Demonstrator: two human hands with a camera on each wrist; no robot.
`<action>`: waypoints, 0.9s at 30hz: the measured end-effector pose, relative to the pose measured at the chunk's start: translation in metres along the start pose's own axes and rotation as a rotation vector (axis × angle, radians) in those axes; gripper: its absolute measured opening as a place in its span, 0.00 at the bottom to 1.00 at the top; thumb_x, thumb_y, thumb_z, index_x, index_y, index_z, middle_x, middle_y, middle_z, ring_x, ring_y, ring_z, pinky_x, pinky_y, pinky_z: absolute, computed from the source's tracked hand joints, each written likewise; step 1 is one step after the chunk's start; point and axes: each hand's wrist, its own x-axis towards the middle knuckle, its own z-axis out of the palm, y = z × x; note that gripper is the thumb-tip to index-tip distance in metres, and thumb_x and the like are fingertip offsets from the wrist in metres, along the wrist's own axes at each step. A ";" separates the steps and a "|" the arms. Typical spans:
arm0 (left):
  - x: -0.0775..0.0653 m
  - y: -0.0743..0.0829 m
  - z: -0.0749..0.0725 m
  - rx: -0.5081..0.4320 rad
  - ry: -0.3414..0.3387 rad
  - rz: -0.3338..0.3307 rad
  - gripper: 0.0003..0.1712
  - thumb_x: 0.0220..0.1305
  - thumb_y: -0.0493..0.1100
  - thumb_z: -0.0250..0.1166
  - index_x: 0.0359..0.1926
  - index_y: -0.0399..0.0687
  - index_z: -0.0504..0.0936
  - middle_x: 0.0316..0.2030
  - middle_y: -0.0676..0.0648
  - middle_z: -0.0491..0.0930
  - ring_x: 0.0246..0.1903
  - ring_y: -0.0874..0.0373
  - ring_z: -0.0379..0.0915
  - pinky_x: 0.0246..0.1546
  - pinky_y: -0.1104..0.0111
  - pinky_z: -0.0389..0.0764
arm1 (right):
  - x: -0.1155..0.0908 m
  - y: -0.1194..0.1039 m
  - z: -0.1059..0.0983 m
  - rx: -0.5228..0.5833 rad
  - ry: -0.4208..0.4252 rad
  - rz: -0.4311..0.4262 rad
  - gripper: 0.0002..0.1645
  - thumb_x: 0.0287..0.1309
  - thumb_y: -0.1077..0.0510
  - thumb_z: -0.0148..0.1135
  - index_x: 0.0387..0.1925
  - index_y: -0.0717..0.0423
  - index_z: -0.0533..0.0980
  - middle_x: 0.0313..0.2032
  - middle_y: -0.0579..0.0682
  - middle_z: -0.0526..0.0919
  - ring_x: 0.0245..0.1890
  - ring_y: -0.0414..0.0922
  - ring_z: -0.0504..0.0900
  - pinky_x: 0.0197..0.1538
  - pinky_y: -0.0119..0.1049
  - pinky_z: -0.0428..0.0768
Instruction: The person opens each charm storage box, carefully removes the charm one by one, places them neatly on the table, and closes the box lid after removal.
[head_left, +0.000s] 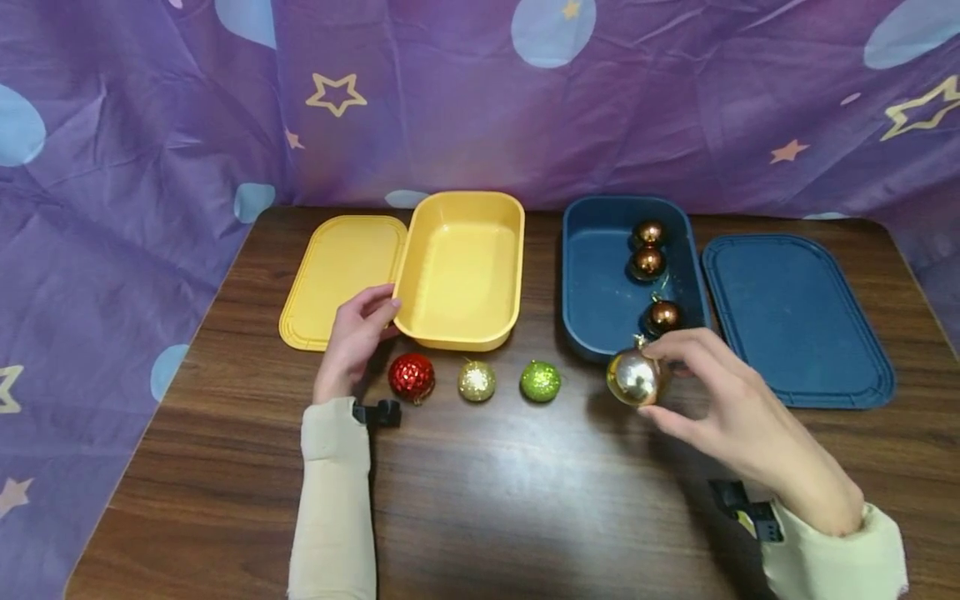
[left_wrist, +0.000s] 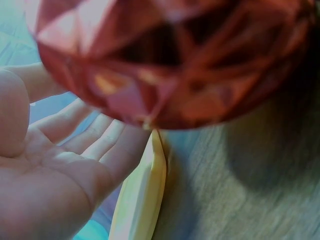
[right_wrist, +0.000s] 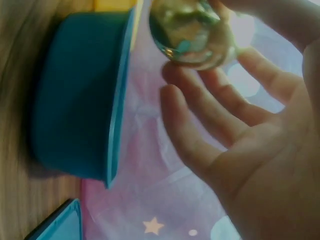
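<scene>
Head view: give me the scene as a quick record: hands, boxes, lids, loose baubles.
right_hand: right hand pinches shiny gold bauble by the blue box's near end
left_hand: left hand at yellow box's left side; firm grip unclear
blue_box: blue box holds three brown baubles
yellow_box: yellow box, no baubles inside
lids: yellow lid left of its box; blue lid right of its box
loose_row: red bauble, glittery gold bauble, green bauble, left to right

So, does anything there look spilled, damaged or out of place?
Nothing stands out. The brown baubles sit in the blue box; the red bauble, gold glitter bauble and green bauble form a row; the right hand holds a shiny bauble. I see no spills or cracks.
</scene>
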 end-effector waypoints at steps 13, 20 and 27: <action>0.000 -0.002 -0.002 0.008 -0.004 -0.003 0.24 0.70 0.40 0.55 0.65 0.37 0.69 0.59 0.35 0.74 0.50 0.52 0.74 0.40 0.74 0.82 | -0.004 -0.009 0.002 0.019 -0.185 0.048 0.36 0.33 0.65 0.79 0.49 0.48 0.76 0.49 0.41 0.76 0.45 0.32 0.75 0.47 0.18 0.76; 0.000 -0.001 -0.001 0.016 0.002 -0.002 0.24 0.70 0.40 0.55 0.65 0.38 0.69 0.59 0.35 0.74 0.48 0.56 0.75 0.40 0.74 0.81 | -0.005 -0.008 0.005 -0.027 -0.269 0.140 0.35 0.38 0.61 0.79 0.52 0.47 0.75 0.50 0.43 0.77 0.44 0.38 0.78 0.43 0.38 0.82; 0.000 0.000 0.000 0.014 0.002 0.000 0.24 0.70 0.40 0.55 0.65 0.37 0.69 0.59 0.35 0.74 0.45 0.60 0.75 0.39 0.74 0.82 | -0.005 -0.004 0.011 -0.016 -0.337 0.220 0.33 0.41 0.60 0.77 0.51 0.48 0.74 0.47 0.45 0.78 0.42 0.40 0.79 0.43 0.39 0.81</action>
